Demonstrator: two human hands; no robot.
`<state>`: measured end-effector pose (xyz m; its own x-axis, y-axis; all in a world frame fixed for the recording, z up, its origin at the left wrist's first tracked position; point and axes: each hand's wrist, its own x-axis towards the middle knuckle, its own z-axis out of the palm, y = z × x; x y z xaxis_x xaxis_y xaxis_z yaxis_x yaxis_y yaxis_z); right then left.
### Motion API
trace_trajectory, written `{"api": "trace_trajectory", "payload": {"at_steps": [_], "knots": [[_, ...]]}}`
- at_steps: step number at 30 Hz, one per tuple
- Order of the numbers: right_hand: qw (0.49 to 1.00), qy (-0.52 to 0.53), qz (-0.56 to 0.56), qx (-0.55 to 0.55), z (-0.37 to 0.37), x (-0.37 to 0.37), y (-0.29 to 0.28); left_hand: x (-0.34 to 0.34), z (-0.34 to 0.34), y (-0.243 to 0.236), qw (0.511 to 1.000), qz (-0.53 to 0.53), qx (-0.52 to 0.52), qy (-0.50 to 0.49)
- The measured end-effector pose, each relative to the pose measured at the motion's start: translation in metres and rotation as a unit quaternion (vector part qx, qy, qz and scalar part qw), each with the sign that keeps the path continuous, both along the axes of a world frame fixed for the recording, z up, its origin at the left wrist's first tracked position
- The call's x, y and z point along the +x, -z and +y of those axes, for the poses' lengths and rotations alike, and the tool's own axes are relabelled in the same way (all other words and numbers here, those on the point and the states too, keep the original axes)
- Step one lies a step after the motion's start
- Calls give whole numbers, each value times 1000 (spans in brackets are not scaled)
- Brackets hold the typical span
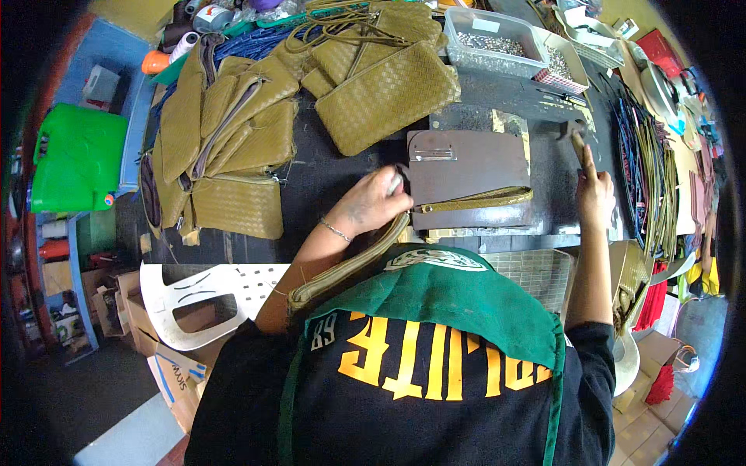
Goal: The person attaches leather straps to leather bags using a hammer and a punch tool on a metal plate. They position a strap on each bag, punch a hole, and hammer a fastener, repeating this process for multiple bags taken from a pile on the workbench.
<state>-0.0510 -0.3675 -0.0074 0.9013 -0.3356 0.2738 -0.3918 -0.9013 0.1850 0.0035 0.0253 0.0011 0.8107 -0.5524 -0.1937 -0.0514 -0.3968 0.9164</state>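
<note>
The pouches look like leather, or its imitation, woven and slightly glossy; the strap has the same look. The brown sheet is smooth, with a soft shine. The hammer seems wooden in its handle. The box is clear plastic, the bits inside shiny metal. The jug is glossy plastic, the apron matt cloth.

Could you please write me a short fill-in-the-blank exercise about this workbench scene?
1. The hammer is gripped by the ____ hand.
2. The zippered pouch is nearer to the ____ hand.
3. The apron over the black shirt is coloured ____.
4. In the picture, the piled woven pouches lie to the ____ of the clear plastic tub.

Missing words: right; left; green; left.
</note>
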Motion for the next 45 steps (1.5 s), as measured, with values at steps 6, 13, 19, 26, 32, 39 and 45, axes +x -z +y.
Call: {"api": "trace_trajectory", "payload": {"at_steps": [6, 13, 19, 26, 32, 39, 45], "knots": [[999, 29, 36, 19, -1, 2, 24, -6, 4, 3, 998, 18, 36, 46], [998, 14, -18, 58, -3, 1, 42, -26, -1, 9, 1000, 6, 2, -12], [993, -22, -108, 47, 7, -3, 30, -37, 0, 15, 991, -66, -69, -96], [713, -230, 39, 661, 160, -24, -45, -57, -11, -32, 978, -66, -169, -104], [322, -94, 112, 935, 189, -2, -54, -58, -18, -31, 980, -61, -179, -60], [238, -73, 24, 968, 201, -9, -41, -65, -25, -29, 948, -86, -265, -152], [210, -27, 34, 977, 204, -16, -50, -67, -33, -26, 906, -96, -345, -225]]}}
